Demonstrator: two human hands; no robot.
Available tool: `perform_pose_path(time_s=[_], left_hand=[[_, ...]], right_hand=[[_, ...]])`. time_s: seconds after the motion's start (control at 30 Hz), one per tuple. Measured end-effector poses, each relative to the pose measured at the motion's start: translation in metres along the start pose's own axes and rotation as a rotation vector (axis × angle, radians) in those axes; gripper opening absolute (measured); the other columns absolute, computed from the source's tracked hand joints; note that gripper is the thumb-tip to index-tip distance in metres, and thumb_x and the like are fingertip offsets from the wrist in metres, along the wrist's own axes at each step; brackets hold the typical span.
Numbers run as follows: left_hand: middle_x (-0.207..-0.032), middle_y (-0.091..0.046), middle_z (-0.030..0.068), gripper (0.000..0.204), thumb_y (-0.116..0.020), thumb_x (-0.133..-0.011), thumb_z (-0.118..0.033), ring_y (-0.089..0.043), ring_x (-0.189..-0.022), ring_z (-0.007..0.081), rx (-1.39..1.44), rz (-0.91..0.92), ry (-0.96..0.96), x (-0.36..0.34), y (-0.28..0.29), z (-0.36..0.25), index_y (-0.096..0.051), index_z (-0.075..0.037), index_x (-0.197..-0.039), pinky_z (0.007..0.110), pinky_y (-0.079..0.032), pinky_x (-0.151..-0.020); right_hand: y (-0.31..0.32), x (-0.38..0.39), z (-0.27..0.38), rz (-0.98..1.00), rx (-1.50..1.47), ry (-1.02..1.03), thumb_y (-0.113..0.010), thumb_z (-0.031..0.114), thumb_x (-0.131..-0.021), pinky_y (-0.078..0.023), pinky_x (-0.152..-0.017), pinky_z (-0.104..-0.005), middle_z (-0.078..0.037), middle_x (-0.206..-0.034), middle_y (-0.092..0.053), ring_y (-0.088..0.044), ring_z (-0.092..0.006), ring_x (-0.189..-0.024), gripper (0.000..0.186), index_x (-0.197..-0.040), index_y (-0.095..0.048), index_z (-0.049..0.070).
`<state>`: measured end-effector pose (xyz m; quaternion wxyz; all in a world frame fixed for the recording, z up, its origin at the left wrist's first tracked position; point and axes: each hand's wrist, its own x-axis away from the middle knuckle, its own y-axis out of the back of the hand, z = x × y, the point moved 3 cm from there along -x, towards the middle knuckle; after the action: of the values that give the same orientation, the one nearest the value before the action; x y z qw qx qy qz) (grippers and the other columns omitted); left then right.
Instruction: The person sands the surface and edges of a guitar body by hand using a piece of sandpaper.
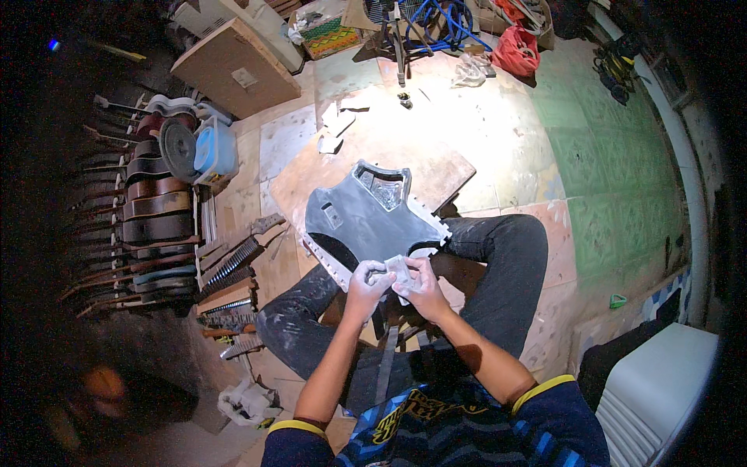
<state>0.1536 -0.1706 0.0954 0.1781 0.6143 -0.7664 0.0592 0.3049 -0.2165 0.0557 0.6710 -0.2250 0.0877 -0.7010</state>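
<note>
A dark grey, dust-covered electric guitar body (pixel 359 210) lies between my bent legs. Pale dust fills a cut-out at its far end, and a small slot shows at its left. Under it is a white foam mat (pixel 424 214) with jigsaw edges. Close to the body's near edge, my hands meet around a small pale grey block-like piece (pixel 400 270); its exact kind I cannot make out. My right hand (pixel 422 285) is closed on this piece. My left hand (pixel 367 282), white with dust, has its fingers curled in against the piece's left side.
A wooden board (pixel 292 183) lies under the mat. Several guitars (pixel 159 206) stand in a row at the left, beside a blue bucket (pixel 216 149). Rasps or files (pixel 233 268) lie nearer. Blue hose (pixel 443 27) and a red bag (pixel 515 53) are at the back; a white cabinet-like object (pixel 661 389) stands right.
</note>
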Motion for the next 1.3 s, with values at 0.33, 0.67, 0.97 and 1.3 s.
perform_pose_path(time_s=[0.33,0.67,0.97,1.3], left_hand=[[-0.146,-0.049,0.0146,0.075,-0.080,-0.074,-0.019,-0.042,-0.139,0.0374,-1.530,0.135,-0.479,-0.099,0.111,0.039,-0.049,-0.012,-0.142,0.049,-0.038,-0.114],[-0.145,-0.053,0.0104,0.079,-0.078,-0.074,-0.040,-0.041,-0.142,0.0333,-1.601,0.407,-0.713,-0.143,0.159,0.055,-0.049,-0.013,-0.143,0.053,-0.031,-0.119],[-0.134,-0.060,0.0183,0.092,-0.072,-0.074,-0.069,-0.049,-0.132,0.0371,-1.509,-0.009,-0.598,-0.093,0.130,0.050,-0.056,-0.002,-0.134,0.054,-0.031,-0.117],[-0.107,-0.065,0.0224,0.059,-0.073,-0.085,-0.051,-0.060,-0.104,0.0418,-1.197,-0.479,-0.099,-0.065,0.027,0.049,-0.061,0.003,-0.106,0.051,-0.047,-0.091]], right_hand=[[0.017,-0.008,-0.011,-0.208,0.038,-0.080,-0.074,0.000,-0.086,-0.050,-0.097,-0.0324,-0.016,-0.122,-0.062,-0.062,-0.0187,-0.113,0.055,-0.130,-0.040,0.000],[0.030,-0.017,-0.005,-0.317,-0.025,0.056,-0.074,0.005,-0.087,-0.051,-0.096,-0.0324,-0.016,-0.122,-0.061,-0.061,-0.0189,-0.112,0.058,-0.132,-0.038,-0.001],[0.096,-0.018,0.070,-0.610,0.044,0.324,-0.072,0.005,-0.088,-0.049,-0.098,-0.0332,-0.019,-0.124,-0.060,-0.060,-0.0200,-0.112,0.059,-0.134,-0.035,-0.001],[0.092,-0.022,0.045,-0.582,0.084,0.279,-0.072,0.012,-0.093,-0.047,-0.100,-0.0328,-0.019,-0.128,-0.060,-0.060,-0.0202,-0.114,0.054,-0.132,-0.037,0.000]])
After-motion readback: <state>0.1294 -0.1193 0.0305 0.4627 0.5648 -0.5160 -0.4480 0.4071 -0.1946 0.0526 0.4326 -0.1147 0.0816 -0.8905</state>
